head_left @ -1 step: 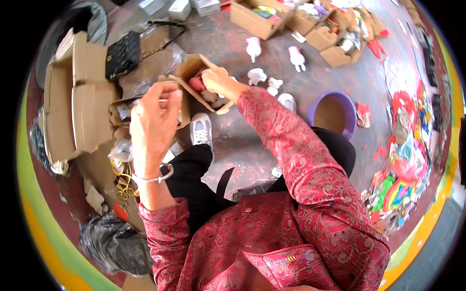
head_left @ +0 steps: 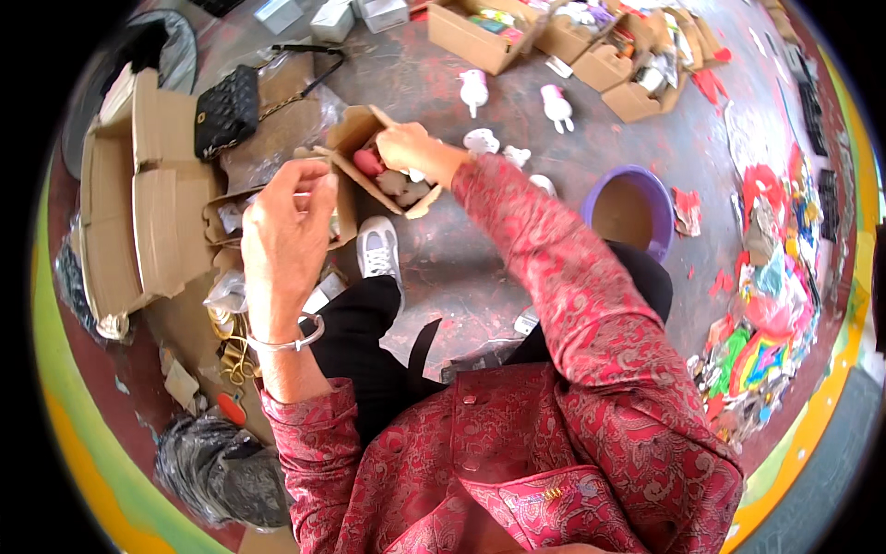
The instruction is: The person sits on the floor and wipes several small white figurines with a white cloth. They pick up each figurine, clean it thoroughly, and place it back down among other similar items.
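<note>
My left hand [head_left: 288, 222] is raised above the left-hand cardboard boxes, its fingers curled toward the thumb; whatever sits between the fingertips is too small to make out. My right hand [head_left: 406, 148] reaches into the small open cardboard box [head_left: 363, 125], fingers bent downward and partly hidden. Inside that box, a pink-red rounded thing [head_left: 368, 162] lies beside the fingers, and whitish soft-looking pieces [head_left: 406, 189] lie lower down. Just beyond my right wrist, a white toy-like piece [head_left: 481, 141] rests on the floor.
Two white-and-pink figures [head_left: 473, 90] lie farther out. A purple bucket [head_left: 663, 217] of brownish liquid stands right, near my knee. Filled cardboard boxes [head_left: 480, 42] line the far side. A black quilted handbag [head_left: 226, 111] and tall carton [head_left: 171, 217] are left; colourful scraps [head_left: 771, 305] lie right.
The view has shifted slightly, so the floor things sit a little further left and up. My right hand has moved slightly in the box, showing more whitish pieces. My left hand keeps its curled pose.
</note>
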Available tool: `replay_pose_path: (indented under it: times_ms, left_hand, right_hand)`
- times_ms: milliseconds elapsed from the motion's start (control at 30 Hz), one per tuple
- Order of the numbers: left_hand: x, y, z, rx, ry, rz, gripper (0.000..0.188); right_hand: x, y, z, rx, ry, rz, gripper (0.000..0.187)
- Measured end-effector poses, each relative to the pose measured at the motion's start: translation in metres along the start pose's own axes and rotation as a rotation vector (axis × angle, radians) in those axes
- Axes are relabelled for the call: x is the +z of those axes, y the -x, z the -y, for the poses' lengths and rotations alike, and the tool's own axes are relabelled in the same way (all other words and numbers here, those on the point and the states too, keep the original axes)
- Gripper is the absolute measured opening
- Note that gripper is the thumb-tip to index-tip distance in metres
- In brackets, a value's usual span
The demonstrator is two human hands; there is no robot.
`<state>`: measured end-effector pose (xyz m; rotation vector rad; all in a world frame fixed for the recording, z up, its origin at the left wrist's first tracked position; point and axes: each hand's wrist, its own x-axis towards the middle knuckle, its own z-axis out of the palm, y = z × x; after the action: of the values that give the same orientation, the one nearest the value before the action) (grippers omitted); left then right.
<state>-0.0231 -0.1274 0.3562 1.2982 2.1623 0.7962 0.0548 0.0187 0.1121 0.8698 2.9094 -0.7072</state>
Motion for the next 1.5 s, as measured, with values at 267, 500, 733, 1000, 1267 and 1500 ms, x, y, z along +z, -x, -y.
replay_pose_path:
  times_ms: [267, 500, 733, 1000, 1267, 1500]
  left_hand:
    - [0.014, -0.005, -0.015, 0.041, -0.063, 0.038, 0.024]
    - [0.037, -0.014, -0.03, 0.125, -0.117, 0.109, 0.019]
    - [0.054, -0.021, -0.026, 0.075, -0.144, 0.111, 0.018]
    - [0.058, -0.03, -0.021, 0.081, -0.23, 0.112, 0.018]
    - [0.058, -0.024, -0.021, 0.061, -0.196, 0.107, 0.017]
    - [0.051, -0.017, -0.034, 0.151, -0.133, 0.041, 0.013]
  right_hand:
    - [-0.165, 0.066, -0.18, 0.113, 0.113, -0.005, 0.023]
    - [-0.091, 0.142, -0.285, 0.61, -0.11, 0.136, 0.026]
    - [-0.038, 0.137, -0.211, 0.554, 0.127, 0.438, 0.027]
    - [0.026, 0.141, -0.222, 0.373, 0.227, 0.477, 0.023]
    - [0.023, 0.148, -0.2, 0.714, -0.101, 0.305, 0.03]
    - [-0.006, 0.133, -0.213, 0.89, -0.102, 0.336, 0.033]
